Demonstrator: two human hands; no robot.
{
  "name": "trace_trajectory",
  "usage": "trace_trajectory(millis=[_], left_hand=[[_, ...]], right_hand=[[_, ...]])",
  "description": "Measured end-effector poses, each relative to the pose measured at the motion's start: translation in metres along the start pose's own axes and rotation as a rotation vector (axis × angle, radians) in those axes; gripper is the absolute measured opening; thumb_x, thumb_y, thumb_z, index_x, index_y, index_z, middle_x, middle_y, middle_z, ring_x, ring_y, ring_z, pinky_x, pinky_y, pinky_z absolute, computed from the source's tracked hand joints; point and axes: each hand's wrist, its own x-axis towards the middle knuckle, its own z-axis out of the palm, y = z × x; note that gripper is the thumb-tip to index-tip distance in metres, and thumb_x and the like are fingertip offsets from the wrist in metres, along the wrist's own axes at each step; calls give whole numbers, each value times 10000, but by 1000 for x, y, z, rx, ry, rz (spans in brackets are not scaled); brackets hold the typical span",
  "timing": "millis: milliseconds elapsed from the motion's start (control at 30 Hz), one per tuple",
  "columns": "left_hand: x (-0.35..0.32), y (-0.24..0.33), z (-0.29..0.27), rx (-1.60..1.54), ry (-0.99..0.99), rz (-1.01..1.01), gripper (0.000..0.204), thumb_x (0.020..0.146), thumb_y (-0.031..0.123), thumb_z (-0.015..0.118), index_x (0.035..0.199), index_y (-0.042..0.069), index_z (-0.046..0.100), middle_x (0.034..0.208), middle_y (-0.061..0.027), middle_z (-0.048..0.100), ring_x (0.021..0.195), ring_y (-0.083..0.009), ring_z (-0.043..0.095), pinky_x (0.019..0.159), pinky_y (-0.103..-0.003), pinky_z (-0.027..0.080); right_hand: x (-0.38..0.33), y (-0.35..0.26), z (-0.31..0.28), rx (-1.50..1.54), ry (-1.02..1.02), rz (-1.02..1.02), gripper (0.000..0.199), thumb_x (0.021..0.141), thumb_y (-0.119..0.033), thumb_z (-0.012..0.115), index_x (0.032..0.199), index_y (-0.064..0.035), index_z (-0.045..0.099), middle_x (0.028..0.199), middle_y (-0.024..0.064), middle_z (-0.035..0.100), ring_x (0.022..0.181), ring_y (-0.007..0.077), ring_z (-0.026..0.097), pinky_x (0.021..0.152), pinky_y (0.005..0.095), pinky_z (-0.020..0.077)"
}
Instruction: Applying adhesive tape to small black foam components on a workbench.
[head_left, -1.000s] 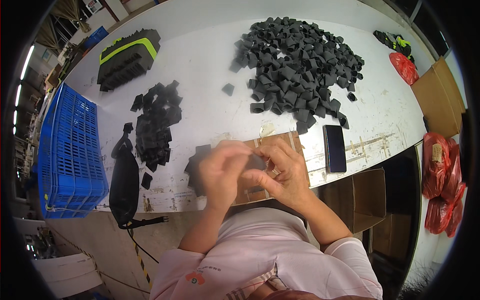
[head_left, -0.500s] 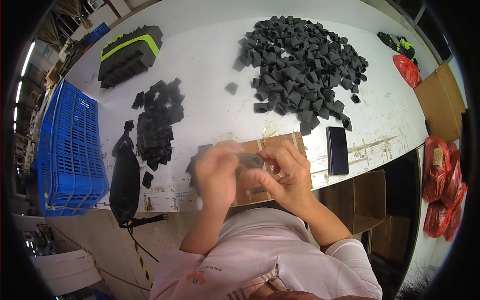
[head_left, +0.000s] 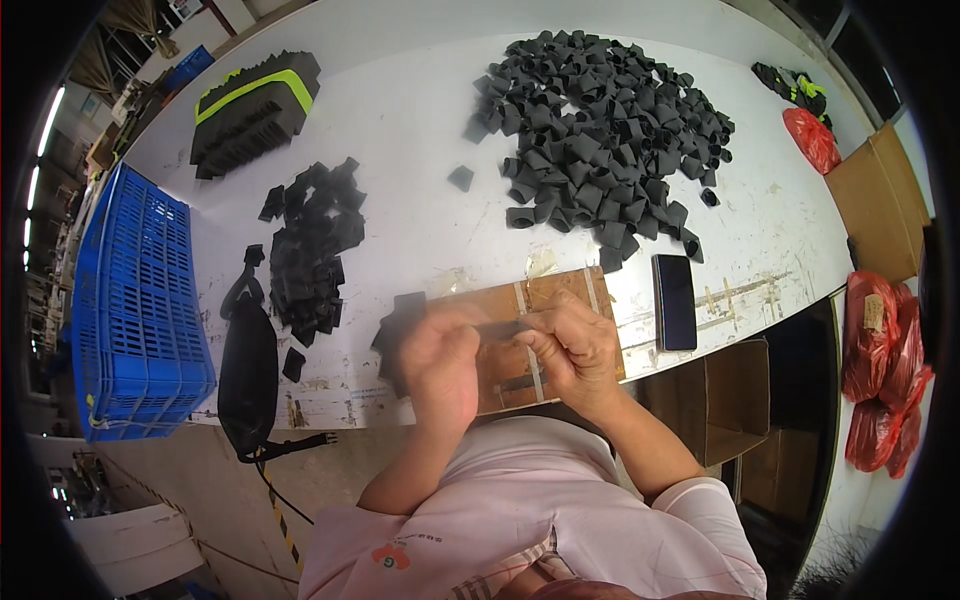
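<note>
A small dark grey fabric piece (head_left: 499,329) is stretched between my two hands above a brown board (head_left: 560,287). My right hand (head_left: 578,352) pinches its right end between thumb and fingers. At the other end my left hand (head_left: 446,368) is closed on the piece, its fingers smeared by motion. Beside and partly behind my left hand lie more dark flat pieces (head_left: 388,352). Beyond the board spreads a big heap of dark grey folded fabric loops (head_left: 610,150), and one loose piece (head_left: 460,178) lies to its left.
On the left are a pile of black pieces (head_left: 310,250), a black pouch with a strap (head_left: 248,370), and a blue crate (head_left: 150,300). Stacked grey pieces with a yellow-green band (head_left: 255,110) lie farther back. A phone (head_left: 675,302), cardboard box (head_left: 880,205) and red bags (head_left: 875,370) are right.
The fabric piece has turned flatter and thinner to view between my hands. My left hand has shifted slightly left and down; my right fingers have drawn closer together in a pinch.
</note>
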Motion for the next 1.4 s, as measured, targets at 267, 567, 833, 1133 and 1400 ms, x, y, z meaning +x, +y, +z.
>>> trace_trajectory(millis=[267, 567, 833, 1133, 1400], left_hand=[[16, 17, 7, 673, -182, 332, 39, 774, -2, 587, 812, -12, 589, 832, -100, 573, 750, -163, 514, 660, -251, 423], [17, 0, -9, 776, -24, 355, 54, 786, 42, 579, 830, 11, 587, 802, -95, 592, 706, -188, 563, 607, -278, 447], [53, -38, -153, 1683, 267, -84, 269, 690, 131, 671, 906, 11, 566, 867, -162, 561, 841, -317, 537, 736, -386, 423], [62, -5, -116, 1436, 158, 351, 38, 748, -14, 552, 766, -2, 521, 725, -122, 533, 674, -270, 513, 629, -337, 421], [2, 18, -45, 429, -111, -423, 57, 814, 25, 544, 866, 7, 530, 777, -24, 563, 670, -58, 503, 584, -197, 412]], right_hand=[[14, -14, -10, -127, -139, -43, 131, 644, 12, 669, 744, 9, 585, 648, 89, 503, 550, 226, 495, 467, 302, 395], [16, 2, -14, 65, -225, 122, 111, 724, -23, 636, 677, -22, 536, 631, 69, 521, 522, 155, 488, 453, 271, 374], [-10, 22, -17, 306, -39, 806, 288, 833, -321, 572, 782, -38, 598, 586, -8, 505, 489, 43, 405, 443, 197, 313], [-39, -2, 32, -44, -505, 446, 197, 772, -122, 618, 860, 51, 582, 734, 193, 594, 609, 275, 581, 569, 336, 469], [-46, -8, 45, 668, -63, 870, 211, 846, -180, 579, 926, 15, 590, 811, 0, 591, 715, 44, 502, 627, 204, 428]])
